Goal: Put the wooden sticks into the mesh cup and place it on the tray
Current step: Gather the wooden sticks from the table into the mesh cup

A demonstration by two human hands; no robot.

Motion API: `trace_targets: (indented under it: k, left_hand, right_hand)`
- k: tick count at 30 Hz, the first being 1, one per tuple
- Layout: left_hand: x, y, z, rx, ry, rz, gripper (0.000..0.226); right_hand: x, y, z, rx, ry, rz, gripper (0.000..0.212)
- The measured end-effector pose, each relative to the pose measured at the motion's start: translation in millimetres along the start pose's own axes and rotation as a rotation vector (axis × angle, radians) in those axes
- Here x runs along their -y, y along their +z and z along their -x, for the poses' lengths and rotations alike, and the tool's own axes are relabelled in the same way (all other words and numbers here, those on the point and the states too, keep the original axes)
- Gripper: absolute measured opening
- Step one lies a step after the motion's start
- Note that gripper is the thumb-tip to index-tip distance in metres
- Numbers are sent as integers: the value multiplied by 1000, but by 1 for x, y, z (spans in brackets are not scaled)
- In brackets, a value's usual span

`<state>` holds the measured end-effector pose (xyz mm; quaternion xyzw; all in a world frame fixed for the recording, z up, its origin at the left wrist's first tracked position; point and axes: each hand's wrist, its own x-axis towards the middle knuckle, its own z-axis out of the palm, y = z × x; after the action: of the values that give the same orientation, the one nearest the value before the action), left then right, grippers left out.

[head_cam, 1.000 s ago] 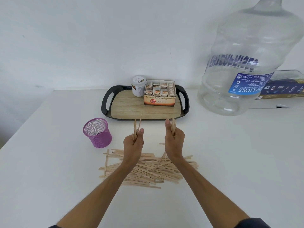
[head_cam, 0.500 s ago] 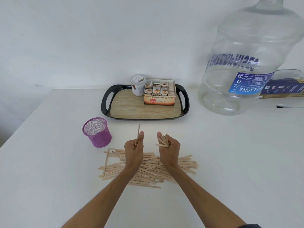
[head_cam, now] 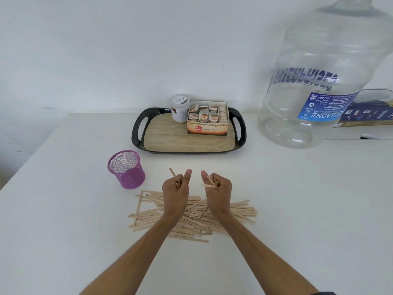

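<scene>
Most of the wooden sticks lie in a messy pile on the white table. Our left hand squeezes a few sticks, and our right hand squeezes a few too. The purple mesh cup stands just left of the pile. The tray sits farther back with a tea box and a small jar.

Matt wooden sticks (purple mesh cup)

Two bare forearms, bare hands without rings or watch, dark sleeve edge at right elbow
</scene>
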<state>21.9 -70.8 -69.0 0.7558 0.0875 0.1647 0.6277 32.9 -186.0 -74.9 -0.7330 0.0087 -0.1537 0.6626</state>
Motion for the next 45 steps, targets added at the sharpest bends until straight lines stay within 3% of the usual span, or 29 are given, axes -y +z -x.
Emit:
trace_targets:
  k: [16, 26, 33, 38, 45]
  left_hand:
    - [1, 0, 2, 16, 20, 21, 59]
    - [-1, 1, 2, 45, 9, -27, 60]
    - [1, -1, 4, 42, 2, -37, 58]
    - [1, -1, 3, 45, -3, -48, 58]
    - [2, 0, 6, 60, -6, -19, 61]
  right_hand:
    - [6, -1, 5, -19, 24, -63, 53]
    - [8, -2, 5, -31, 63, -75, 59]
    - [5, -4, 10, -46, 90, -91, 43]
    - [5, -4, 7, -58, 97, -110, 60]
    - [4, -5, 10, -43, 62, -105, 64]
